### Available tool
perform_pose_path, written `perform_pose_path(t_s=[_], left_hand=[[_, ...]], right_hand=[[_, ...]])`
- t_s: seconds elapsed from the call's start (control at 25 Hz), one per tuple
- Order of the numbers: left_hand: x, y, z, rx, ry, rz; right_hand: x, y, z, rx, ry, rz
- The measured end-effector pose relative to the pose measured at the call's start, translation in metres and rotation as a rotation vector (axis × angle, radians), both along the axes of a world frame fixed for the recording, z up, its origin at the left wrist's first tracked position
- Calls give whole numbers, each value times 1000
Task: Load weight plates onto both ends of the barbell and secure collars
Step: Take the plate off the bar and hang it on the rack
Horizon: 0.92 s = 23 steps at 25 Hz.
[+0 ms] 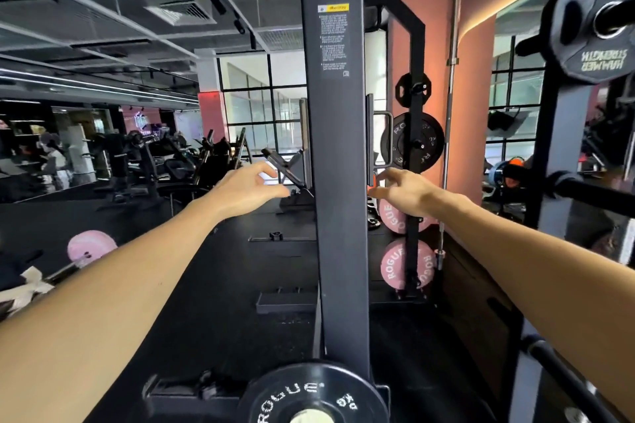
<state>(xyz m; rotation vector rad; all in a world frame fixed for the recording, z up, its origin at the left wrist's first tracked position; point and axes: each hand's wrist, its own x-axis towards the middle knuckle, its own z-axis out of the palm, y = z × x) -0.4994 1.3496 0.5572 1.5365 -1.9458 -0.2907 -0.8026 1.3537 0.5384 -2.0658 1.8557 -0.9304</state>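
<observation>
Both my arms reach forward on either side of a dark rack upright (338,154). My left hand (247,187) hovers left of the post with relaxed fingers and holds nothing. To the right of the post, my right hand (403,191) is spread and empty in front of a pink Rogue plate (395,218) stored on a far rack. A second pink plate (402,264) hangs below it and a black Rogue plate (400,142) above. A black Rogue plate (305,395) sits at the bottom edge, close to me. A barbell with a pink plate (91,247) lies on the floor at the left.
A black Hammer Strength plate (594,21) hangs on a rack at the upper right. A spare bar (450,113) stands upright against the pink wall. Gym machines (165,161) and a person stand at the far left. Black rubber flooring (213,285) runs ahead.
</observation>
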Motion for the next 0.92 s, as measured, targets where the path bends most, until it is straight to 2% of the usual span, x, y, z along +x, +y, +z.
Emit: perform_pose_path(t_s=[0.16, 0.4, 0.64, 0.92], left_hand=[[4, -1, -37, -6, 6, -16], [36, 28, -127, 29, 38, -29], [60, 29, -257, 53, 48, -2], [60, -23, -406, 10, 59, -8]], right_hand=[[8, 7, -34, 21, -9, -17], [30, 40, -124, 36, 52, -30], [56, 38, -246, 58, 95, -37], [61, -1, -388, 44, 28, -77]])
